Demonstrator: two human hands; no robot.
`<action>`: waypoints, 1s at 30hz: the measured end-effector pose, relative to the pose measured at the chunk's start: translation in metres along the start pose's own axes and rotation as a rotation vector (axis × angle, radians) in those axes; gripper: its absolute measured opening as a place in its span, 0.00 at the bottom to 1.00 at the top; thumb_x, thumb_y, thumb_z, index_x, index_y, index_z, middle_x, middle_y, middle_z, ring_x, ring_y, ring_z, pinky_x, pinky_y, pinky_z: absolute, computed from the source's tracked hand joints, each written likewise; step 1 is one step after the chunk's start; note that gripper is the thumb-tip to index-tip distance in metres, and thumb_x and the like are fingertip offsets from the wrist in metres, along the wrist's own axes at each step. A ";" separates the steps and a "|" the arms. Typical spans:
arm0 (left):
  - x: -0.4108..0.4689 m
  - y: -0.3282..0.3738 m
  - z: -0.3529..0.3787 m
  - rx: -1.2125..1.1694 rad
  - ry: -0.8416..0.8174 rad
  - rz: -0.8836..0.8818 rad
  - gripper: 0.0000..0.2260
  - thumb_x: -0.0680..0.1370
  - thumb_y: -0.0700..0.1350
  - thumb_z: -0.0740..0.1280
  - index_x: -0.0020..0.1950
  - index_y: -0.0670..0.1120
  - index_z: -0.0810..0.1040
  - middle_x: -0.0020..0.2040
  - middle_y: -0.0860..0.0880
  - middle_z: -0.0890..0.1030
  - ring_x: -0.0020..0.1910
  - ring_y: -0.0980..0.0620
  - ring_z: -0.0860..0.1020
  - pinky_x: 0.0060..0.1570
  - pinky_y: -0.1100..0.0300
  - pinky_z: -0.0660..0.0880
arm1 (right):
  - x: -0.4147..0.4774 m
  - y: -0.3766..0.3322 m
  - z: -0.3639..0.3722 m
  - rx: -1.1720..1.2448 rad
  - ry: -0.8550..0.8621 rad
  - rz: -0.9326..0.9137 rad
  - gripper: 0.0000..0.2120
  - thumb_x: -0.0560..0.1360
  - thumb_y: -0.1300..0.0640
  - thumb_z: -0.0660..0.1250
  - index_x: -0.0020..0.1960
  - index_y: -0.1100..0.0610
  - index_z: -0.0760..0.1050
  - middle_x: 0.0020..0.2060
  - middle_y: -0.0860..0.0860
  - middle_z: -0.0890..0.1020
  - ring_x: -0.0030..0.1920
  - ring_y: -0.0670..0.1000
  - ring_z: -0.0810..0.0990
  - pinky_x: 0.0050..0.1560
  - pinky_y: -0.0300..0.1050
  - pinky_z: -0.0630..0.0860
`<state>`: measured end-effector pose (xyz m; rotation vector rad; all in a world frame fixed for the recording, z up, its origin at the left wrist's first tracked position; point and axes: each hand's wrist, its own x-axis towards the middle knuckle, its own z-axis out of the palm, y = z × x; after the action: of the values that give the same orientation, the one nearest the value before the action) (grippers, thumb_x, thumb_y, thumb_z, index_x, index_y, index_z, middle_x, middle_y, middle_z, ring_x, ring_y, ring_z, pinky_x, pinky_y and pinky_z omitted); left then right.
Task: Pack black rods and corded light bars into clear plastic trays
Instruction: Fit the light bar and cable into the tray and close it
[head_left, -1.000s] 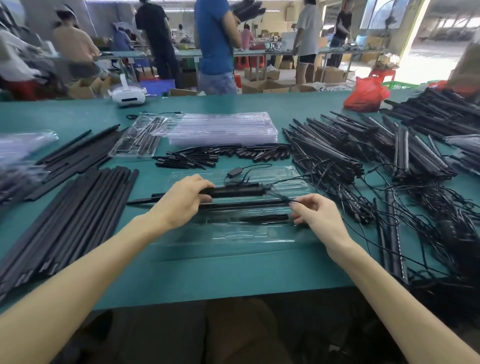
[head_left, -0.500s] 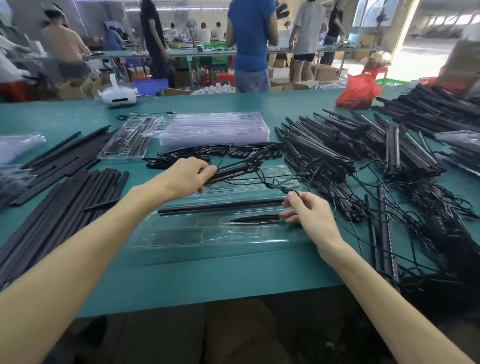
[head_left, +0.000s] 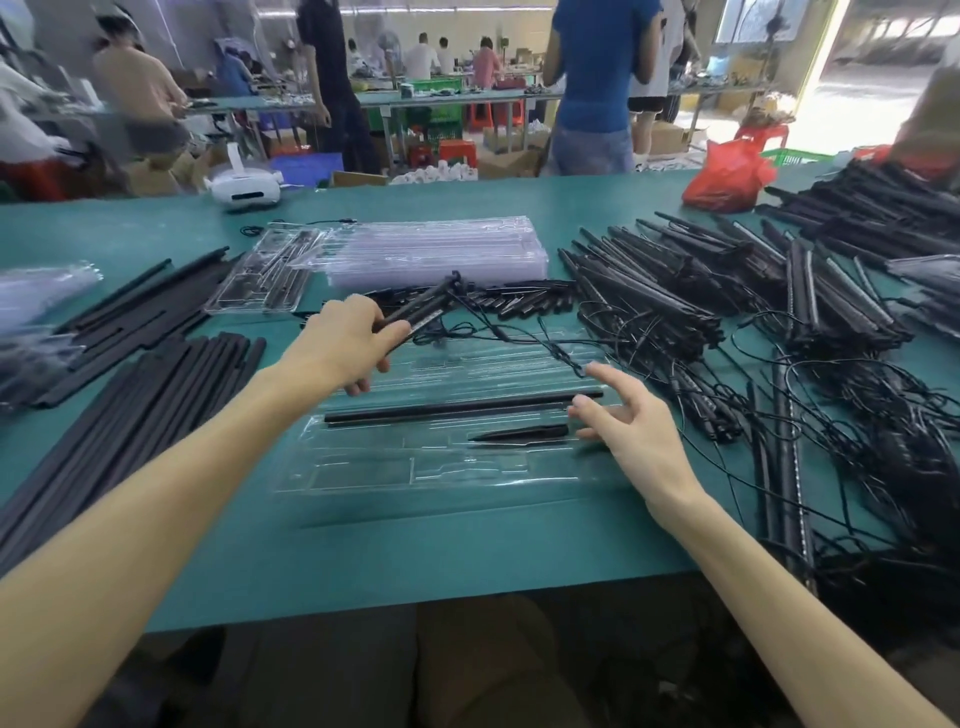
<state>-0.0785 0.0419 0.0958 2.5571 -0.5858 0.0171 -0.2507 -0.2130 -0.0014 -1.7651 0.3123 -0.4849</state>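
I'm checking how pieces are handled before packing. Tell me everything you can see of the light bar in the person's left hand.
The light bar is a slim black bar with a pale strip along one face. The left hand grips its near end and holds it above the clear tray, tilted up and away to the right. A thin black cord trails from its far end over the tray toward the open right hand; contact there is unclear.

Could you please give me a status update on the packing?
Left hand grips light bar above clear tray. Right hand open at tray's right end. One black rod seated in tray. Bar's cord trails across tray.
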 end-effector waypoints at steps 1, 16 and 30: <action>0.000 0.001 -0.001 -0.168 -0.046 -0.068 0.17 0.83 0.51 0.64 0.43 0.40 0.79 0.33 0.47 0.84 0.24 0.49 0.80 0.23 0.59 0.75 | 0.000 0.000 0.000 0.004 0.003 -0.005 0.19 0.78 0.49 0.70 0.68 0.41 0.73 0.62 0.45 0.81 0.46 0.46 0.86 0.52 0.42 0.77; -0.022 0.047 0.020 -1.590 -0.301 -0.457 0.11 0.83 0.32 0.54 0.65 0.32 0.68 0.57 0.29 0.80 0.49 0.40 0.85 0.41 0.56 0.83 | 0.001 -0.009 0.000 0.009 -0.044 -0.026 0.08 0.80 0.51 0.67 0.51 0.53 0.84 0.44 0.47 0.87 0.46 0.49 0.86 0.43 0.37 0.80; -0.050 0.080 0.057 -1.555 -0.154 -0.432 0.15 0.82 0.30 0.58 0.68 0.27 0.66 0.69 0.33 0.72 0.65 0.42 0.78 0.61 0.47 0.77 | -0.016 -0.078 0.021 0.193 -0.690 0.142 0.24 0.77 0.46 0.70 0.70 0.52 0.71 0.53 0.54 0.86 0.46 0.58 0.86 0.41 0.45 0.81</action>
<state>-0.1621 -0.0278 0.0782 1.0936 0.0242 -0.5545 -0.2581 -0.1690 0.0674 -1.5993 -0.0970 0.2018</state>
